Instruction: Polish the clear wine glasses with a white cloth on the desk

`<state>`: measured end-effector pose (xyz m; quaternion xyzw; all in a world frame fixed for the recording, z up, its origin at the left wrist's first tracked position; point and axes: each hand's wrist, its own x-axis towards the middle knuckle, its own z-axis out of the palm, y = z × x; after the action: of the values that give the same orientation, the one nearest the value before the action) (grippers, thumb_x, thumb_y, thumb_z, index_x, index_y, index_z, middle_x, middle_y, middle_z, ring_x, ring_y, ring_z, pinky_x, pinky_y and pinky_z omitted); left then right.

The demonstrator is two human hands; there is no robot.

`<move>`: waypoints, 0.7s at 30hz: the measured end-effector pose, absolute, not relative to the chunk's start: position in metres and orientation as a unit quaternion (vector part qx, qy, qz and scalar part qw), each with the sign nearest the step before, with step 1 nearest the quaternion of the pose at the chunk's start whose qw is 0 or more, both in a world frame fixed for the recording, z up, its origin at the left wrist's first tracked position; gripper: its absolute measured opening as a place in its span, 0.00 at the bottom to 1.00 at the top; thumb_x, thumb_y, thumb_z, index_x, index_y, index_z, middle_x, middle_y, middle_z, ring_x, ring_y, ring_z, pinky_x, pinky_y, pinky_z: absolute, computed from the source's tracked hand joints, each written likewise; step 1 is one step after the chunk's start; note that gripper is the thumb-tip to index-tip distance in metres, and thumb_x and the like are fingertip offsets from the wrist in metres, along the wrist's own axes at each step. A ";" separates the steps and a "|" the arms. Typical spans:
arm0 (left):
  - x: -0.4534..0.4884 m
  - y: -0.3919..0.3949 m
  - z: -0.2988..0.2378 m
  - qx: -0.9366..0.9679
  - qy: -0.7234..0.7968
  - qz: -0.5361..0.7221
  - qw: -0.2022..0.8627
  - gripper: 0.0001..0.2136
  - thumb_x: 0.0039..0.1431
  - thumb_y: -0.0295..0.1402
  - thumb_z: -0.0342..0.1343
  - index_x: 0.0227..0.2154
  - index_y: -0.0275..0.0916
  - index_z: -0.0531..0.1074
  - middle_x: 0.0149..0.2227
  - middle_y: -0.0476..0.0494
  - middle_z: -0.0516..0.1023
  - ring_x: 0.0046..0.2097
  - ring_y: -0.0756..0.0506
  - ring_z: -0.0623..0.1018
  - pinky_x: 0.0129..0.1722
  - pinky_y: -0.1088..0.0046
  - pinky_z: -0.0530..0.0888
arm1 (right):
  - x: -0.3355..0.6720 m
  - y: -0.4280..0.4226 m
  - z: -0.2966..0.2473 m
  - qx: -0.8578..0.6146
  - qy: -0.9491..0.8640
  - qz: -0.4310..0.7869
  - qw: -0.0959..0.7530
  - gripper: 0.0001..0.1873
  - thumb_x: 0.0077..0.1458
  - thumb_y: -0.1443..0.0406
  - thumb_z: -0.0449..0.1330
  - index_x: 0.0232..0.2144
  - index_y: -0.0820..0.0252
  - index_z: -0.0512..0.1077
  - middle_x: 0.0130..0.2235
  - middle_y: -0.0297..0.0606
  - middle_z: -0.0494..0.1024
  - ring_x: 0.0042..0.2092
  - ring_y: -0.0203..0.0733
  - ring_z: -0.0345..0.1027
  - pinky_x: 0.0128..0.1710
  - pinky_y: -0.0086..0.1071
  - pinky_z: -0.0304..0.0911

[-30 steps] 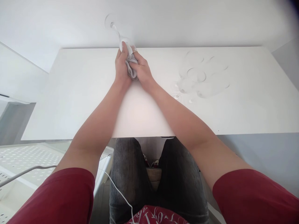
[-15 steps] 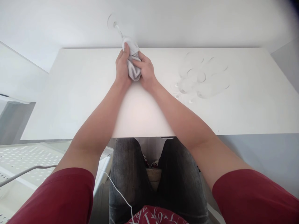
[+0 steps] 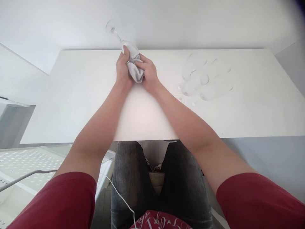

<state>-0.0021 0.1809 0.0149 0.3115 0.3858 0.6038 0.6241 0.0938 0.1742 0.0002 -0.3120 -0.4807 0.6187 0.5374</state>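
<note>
A clear wine glass (image 3: 117, 35) lies tilted above the table's far side, its stem and round foot pointing up and left. Its bowl is covered by a crumpled white-grey cloth (image 3: 136, 72). My left hand (image 3: 123, 67) is closed around the wrapped bowl, thumb on top. From the other side, my right hand (image 3: 149, 72) grips the cloth, with fingers pressed into its folds. How far the cloth reaches inside the bowl is hidden.
Several clear stemmed glasses (image 3: 205, 79) stand close together to the right of my hands, faint against the white table (image 3: 71, 95). A white wall (image 3: 190, 25) rises behind the table. At lower left are a perforated white rack (image 3: 30, 162) and a cable (image 3: 35, 172).
The glass foot has swung slightly left and down, and the cloth-covered bowl has tilted with it. My left hand has shifted a little left; my right hand stays nearly in place.
</note>
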 end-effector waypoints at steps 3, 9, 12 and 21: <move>-0.005 0.188 0.005 0.356 0.311 0.658 0.587 0.08 0.65 0.45 0.53 0.33 0.52 0.73 0.42 0.53 0.80 0.56 0.45 0.74 0.55 0.64 0.73 | 0.096 0.178 -0.002 -0.305 -0.485 0.593 0.566 0.25 0.41 0.46 0.66 0.42 0.46 0.73 0.40 0.25 0.80 0.53 0.39 0.66 0.52 0.33 0.63; -0.005 0.190 0.003 0.389 0.274 0.656 0.585 0.19 0.69 0.51 0.42 0.37 0.47 0.73 0.42 0.51 0.78 0.54 0.48 0.73 0.55 0.67 0.72 | 0.091 0.174 0.002 -0.274 -0.546 0.538 0.582 0.21 0.45 0.58 0.62 0.45 0.42 0.73 0.48 0.22 0.78 0.59 0.38 0.62 0.56 0.32 0.63; -0.006 0.192 0.000 0.406 0.280 0.645 0.583 0.13 0.68 0.48 0.49 0.37 0.47 0.73 0.39 0.53 0.78 0.53 0.48 0.73 0.55 0.67 0.70 | 0.094 0.177 -0.003 -0.268 -0.518 0.582 0.567 0.21 0.48 0.56 0.62 0.46 0.49 0.71 0.44 0.25 0.79 0.52 0.38 0.67 0.54 0.33 0.64; -0.005 0.186 0.006 0.370 0.222 0.649 0.627 0.23 0.69 0.53 0.42 0.35 0.43 0.75 0.42 0.46 0.78 0.51 0.47 0.73 0.58 0.65 0.68 | 0.094 0.177 -0.002 -0.278 -0.517 0.564 0.581 0.24 0.41 0.51 0.67 0.43 0.43 0.74 0.43 0.22 0.79 0.54 0.39 0.65 0.53 0.34 0.63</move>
<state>-0.0051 0.1859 0.0064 0.3695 0.2217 0.6489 0.6271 0.0939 0.1774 -0.0017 -0.2783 -0.5165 0.5637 0.5814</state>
